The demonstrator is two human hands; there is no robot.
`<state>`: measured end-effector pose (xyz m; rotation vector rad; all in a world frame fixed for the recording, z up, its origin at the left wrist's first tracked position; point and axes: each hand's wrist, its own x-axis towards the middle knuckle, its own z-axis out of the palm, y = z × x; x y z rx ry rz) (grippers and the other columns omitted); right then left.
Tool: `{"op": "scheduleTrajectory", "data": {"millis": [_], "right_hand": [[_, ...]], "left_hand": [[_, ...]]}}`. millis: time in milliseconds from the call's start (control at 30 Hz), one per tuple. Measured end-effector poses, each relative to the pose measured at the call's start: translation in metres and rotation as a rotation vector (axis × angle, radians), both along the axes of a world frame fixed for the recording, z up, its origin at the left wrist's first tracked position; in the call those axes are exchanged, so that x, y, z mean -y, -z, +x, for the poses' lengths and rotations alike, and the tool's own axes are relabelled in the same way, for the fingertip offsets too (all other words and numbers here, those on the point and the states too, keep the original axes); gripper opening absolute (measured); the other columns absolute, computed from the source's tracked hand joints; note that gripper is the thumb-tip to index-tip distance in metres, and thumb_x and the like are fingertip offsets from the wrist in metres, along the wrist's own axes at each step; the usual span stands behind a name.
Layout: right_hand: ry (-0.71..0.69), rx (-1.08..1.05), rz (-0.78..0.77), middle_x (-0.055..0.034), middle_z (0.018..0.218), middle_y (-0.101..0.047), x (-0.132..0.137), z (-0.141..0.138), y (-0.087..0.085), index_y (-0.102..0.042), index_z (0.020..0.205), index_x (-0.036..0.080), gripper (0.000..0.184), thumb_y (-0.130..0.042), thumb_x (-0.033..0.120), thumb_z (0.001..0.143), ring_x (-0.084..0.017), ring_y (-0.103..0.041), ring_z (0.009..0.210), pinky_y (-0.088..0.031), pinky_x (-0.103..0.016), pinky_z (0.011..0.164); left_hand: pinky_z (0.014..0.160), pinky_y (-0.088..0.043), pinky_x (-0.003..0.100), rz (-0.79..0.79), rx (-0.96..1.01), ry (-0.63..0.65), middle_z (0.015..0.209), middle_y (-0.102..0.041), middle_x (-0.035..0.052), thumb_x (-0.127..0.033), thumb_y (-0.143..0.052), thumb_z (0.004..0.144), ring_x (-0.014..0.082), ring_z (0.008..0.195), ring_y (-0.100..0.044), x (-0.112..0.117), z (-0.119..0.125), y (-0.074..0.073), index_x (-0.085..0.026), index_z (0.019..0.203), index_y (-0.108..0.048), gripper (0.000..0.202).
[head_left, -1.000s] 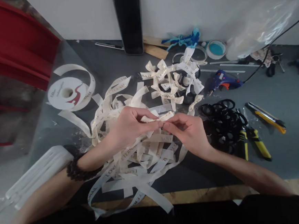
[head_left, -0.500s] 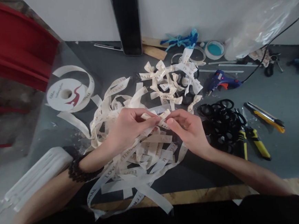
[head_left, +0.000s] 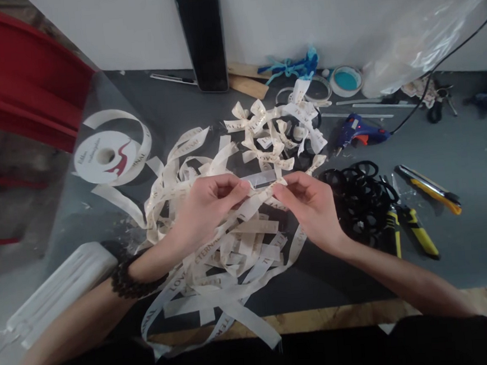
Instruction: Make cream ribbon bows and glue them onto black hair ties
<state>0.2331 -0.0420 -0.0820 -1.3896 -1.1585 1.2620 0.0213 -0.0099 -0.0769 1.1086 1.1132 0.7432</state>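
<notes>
A cream printed ribbon (head_left: 263,193) is stretched between my two hands, just above a heap of loose ribbon strips (head_left: 219,297). My left hand (head_left: 214,204) pinches its left part between thumb and forefinger. At its right end, the thumb and forefinger of my right hand (head_left: 311,208) are closed on it. My fingers hide some of the ribbon. Several tied ribbon bows (head_left: 265,141) lie just beyond my hands. Black hair ties (head_left: 356,196) are piled to the right of my right hand.
A ribbon spool (head_left: 85,161) lies at the left. On the right are a blue glue gun (head_left: 360,131) with its cord, a yellow utility knife (head_left: 431,187) and yellow-handled cutters (head_left: 420,233). A phone (head_left: 202,36) leans upright at the back, near a small tub (head_left: 345,80).
My hands have moved slightly apart, and the ribbon that was folded between the fingers is now drawn out straighter. The whole view has shifted a little.
</notes>
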Motion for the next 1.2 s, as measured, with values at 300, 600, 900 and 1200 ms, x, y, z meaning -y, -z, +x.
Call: {"op": "scheduleTrajectory", "data": {"millis": [300,600,900,1200], "right_hand": [[-0.148,0.044,0.063,-0.0009,0.085,-0.08,0.0043,-0.002,0.0035,-0.074,0.107,0.023,0.035,-0.091,0.035,0.079,-0.017,-0.075,0.075,-0.058,-0.027,0.063],[-0.09,0.126,0.173,0.0008,0.089,-0.082,0.0044,-0.0021,0.0007,-0.079,0.094,0.023,0.011,-0.085,0.027,0.085,-0.014,-0.076,0.075,-0.061,-0.025,0.068],[-0.131,0.285,0.325,0.0,0.097,-0.081,0.0007,0.0019,0.0002,-0.082,0.094,0.026,0.005,-0.083,0.028,0.089,-0.018,-0.076,0.093,-0.06,-0.033,0.087],[-0.202,0.242,0.303,-0.0027,0.105,-0.079,-0.0018,0.0057,-0.0013,-0.078,0.086,0.026,0.007,-0.083,0.029,0.091,-0.021,-0.073,0.104,-0.054,-0.042,0.1]], "left_hand": [[0.049,-0.035,0.021,0.303,-0.24,0.089,0.063,-0.068,0.0,-0.041,-0.078,0.095,0.0083,0.055,-0.051,0.0078,0.003,-0.0048,-0.018,0.078,-0.08,0.028],[0.074,-0.061,0.024,0.169,0.027,0.138,0.103,-0.082,0.0051,-0.034,-0.086,0.089,0.0177,0.089,-0.076,0.0027,0.0005,0.002,-0.023,0.112,-0.082,0.026],[0.067,-0.06,0.021,0.307,-0.117,0.077,0.088,-0.08,0.0032,-0.028,-0.08,0.092,0.0139,0.075,-0.074,0.0041,0.0045,-0.0057,-0.019,0.094,-0.081,0.01],[0.056,-0.05,0.02,0.091,0.132,0.171,0.074,-0.066,-0.0014,-0.028,-0.092,0.081,0.0089,0.061,-0.058,-0.0005,-0.0012,0.0034,-0.018,0.083,-0.071,0.024]]}}
